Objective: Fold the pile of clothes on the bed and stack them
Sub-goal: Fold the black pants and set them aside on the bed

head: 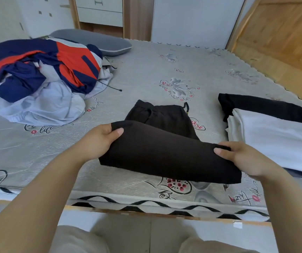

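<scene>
Dark brown pants [164,148] lie in front of me on the bed [146,83], their lower part doubled over toward the waistband. My left hand [99,141] grips the left end of the fold, thumb on top. At the right end my right hand [245,159] grips it the same way. An unfolded pile of clothes [37,79] in navy, red and pale blue sits at the left. Folded white clothing [274,136] rests on a folded black garment [259,106] at the right.
A grey pillow [95,41] lies at the head of the bed behind the pile. A black drawstring [110,86] trails from the pile onto the sheet. White drawers [101,11] and a wooden panel [283,33] stand beyond the bed. The bed's near edge [146,207] is just before my knees.
</scene>
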